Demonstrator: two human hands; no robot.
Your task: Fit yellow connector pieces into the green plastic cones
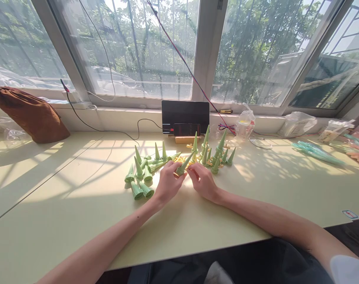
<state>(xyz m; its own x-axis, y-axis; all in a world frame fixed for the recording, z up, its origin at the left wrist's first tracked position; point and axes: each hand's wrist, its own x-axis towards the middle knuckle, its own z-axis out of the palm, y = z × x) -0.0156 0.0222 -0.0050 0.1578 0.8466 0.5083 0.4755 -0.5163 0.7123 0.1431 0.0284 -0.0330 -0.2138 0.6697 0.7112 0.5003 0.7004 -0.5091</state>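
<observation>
My left hand (169,183) is closed around a pale green plastic cone (184,165), whose tip leans up and to the right. Close beside its base, my right hand (204,182) has its fingertips pinched together; whatever they hold is too small and hidden to name. Small yellow pieces (183,158) lie in a pile just beyond both hands. To the left are several more green cones (139,170), some upright and some lying with their hollow ends showing. On the right stand several green cones (219,146), some with yellow pieces sticking out from their sides.
A dark tablet (185,108) leans at the back, with a phone (187,129) on a small wooden stand before it. A brown bag (34,116) stands far left. Plastic bags (245,121) and a teal bundle (317,153) lie right. Cables run along the windowsill.
</observation>
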